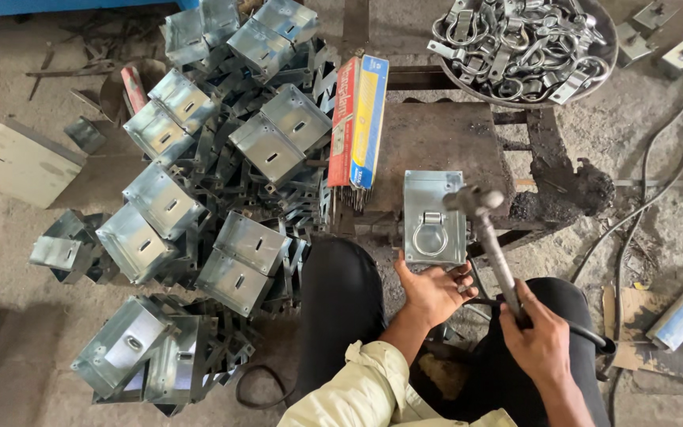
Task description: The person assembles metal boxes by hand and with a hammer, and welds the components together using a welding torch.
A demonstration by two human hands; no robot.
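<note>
Nearest, the right hand is closed around a hammer handle, its head resting over a metal box with a ring. Just left, the left hand grips that box's lower edge on a dark work plate. Farther left lies a heap of similar boxes; beyond, a pan of metal rings.

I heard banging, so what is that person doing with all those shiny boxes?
A person sits on the floor. The left hand steadies a metal plate with a ring on a dark work block. The right hand holds a hammer, its head over the plate. A pile of metal boxes lies beside them.
</note>
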